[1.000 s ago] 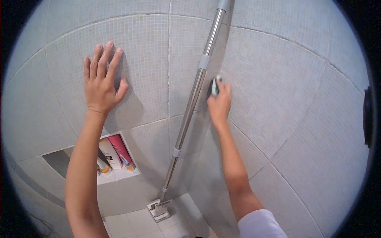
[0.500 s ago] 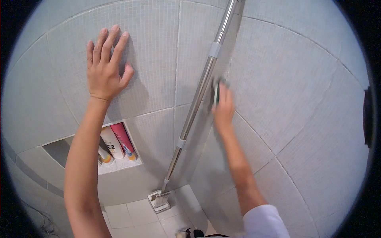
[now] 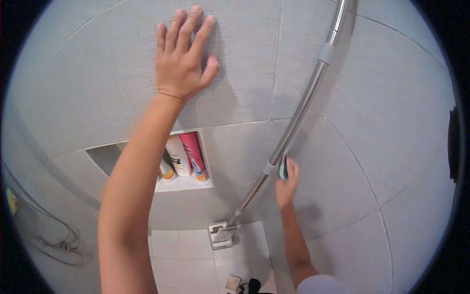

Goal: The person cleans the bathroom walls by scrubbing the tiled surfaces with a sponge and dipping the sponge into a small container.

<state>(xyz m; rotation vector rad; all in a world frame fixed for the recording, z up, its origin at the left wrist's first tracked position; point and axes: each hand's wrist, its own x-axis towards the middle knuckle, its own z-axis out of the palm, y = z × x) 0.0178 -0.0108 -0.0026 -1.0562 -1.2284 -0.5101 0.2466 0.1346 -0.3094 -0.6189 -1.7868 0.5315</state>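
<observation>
My left hand lies against the tiled wall above a recessed shelf, its fingers spread and holding nothing. Lower down on the right, my right hand is closed around a small green-and-white scrubber. The scrubber is by the wall corner, just right of a long metal pole; whether it touches the tiles I cannot tell. The pole leans diagonally, with a flat white-and-grey mop head at its foot on the floor.
The wall niche holds a pink bottle, a white bottle and a smaller white-and-yellow one. A shower hose hangs at the left. Near the bottom, a small beige block lies on the white tiled floor.
My right hand has moved down along the corner with the scrubber. The view has shifted, so the wall, pole and niche appear further right. My left hand stays spread on the wall.
</observation>
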